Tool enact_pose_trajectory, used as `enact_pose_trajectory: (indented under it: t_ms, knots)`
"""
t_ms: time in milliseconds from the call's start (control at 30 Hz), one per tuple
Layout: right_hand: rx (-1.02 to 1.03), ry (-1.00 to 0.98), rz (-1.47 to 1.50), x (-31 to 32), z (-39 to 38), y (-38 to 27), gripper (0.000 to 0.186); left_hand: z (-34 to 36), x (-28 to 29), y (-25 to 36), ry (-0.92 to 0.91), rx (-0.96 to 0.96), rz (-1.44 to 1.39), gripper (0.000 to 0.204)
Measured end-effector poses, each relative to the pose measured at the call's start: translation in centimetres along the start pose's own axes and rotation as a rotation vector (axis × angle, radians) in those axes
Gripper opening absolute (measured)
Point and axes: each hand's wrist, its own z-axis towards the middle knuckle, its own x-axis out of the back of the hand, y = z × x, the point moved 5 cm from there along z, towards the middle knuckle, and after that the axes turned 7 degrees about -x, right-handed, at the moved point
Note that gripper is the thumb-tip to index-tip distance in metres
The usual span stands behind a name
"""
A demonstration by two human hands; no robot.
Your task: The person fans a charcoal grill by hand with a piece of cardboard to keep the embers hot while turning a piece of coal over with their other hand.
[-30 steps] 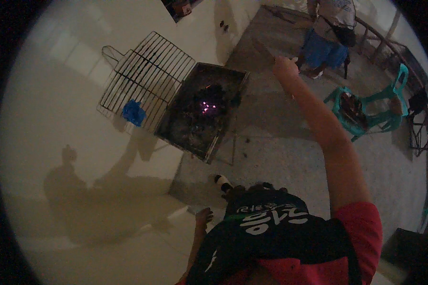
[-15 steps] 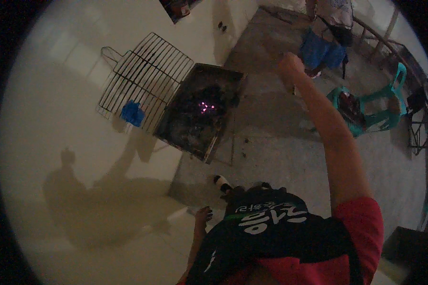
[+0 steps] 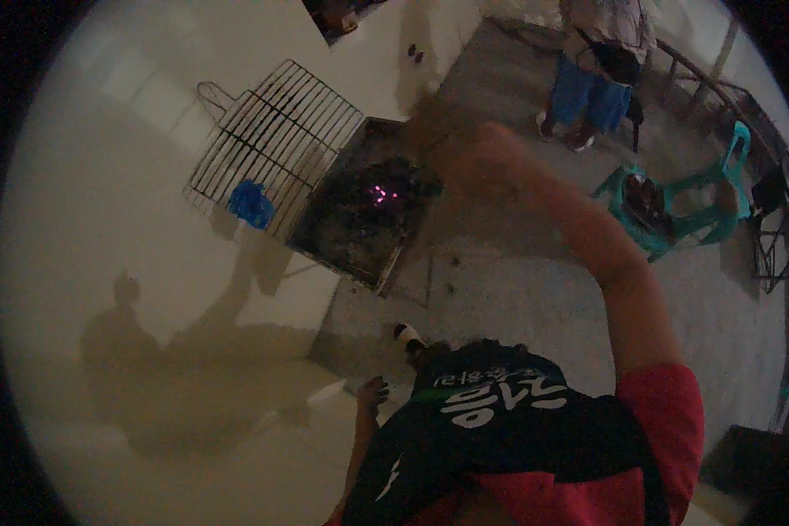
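Note:
My right hand (image 3: 478,149) is smeared by motion beside the black metal charcoal grill (image 3: 333,241); a blurred brownish shape extends beyond it, and its grip is unclear. Small glowing pink embers (image 3: 383,195) sit in dark charcoal near the grill's middle. A wire grill basket with a handle (image 3: 280,131) stands against the wall at the grill's left, with a crumpled blue item (image 3: 251,203) at its lower part. My left hand (image 3: 373,392) hangs low beside my dark apron (image 3: 517,438), fingers apart and loosely bent, with nothing visible in it.
Another person (image 3: 592,83) in blue shorts stands at the upper right. A green plastic chair (image 3: 714,232) on the right is beside another green seat bearing dark items (image 3: 644,197). A curved railing (image 3: 693,66) runs behind them. A pale wall (image 3: 114,219) borders the left.
My right hand has swept left and slightly down toward the grill, becoming heavily blurred. My left hand is nearly still. The other person's legs show more clearly.

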Motion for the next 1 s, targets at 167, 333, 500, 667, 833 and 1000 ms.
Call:
enact_pose_trajectory:
  t_ms: [167,333,500,667,833,1000]
  knots:
    - [-0.1,0.357,-0.067,2.4,1.5,9.1,0.025,1.1,-1.1,0.5,-0.195,-0.721,0.607,0.032]
    - [0.298,-0.324,0.348,-3.0,-9.8,-13.4,0.027,-0.6,-0.2,-6.8,-0.384,-0.61,0.933,0.031]
    - [0.303,-0.254,0.578,-5.8,-5.2,-6.5,0.028,0.6,1.5,-2.8,-0.187,-0.21,0.318,0.03]
    - [-0.338,0.343,-0.199,-0.1,-0.6,13.8,0.022,0.3,-2.5,4.4,-0.101,-0.218,0.11,0.031]
    - [0.017,-0.024,0.439,-6.5,-4.6,0.0,0.025,1.1,-0.6,-2.9,-0.369,-0.435,0.578,0.032]
    - [0.352,-0.496,0.481,-7.2,-9.4,-13.1,0.027,0.1,0.5,-4.5,-0.408,-0.51,0.796,0.034]
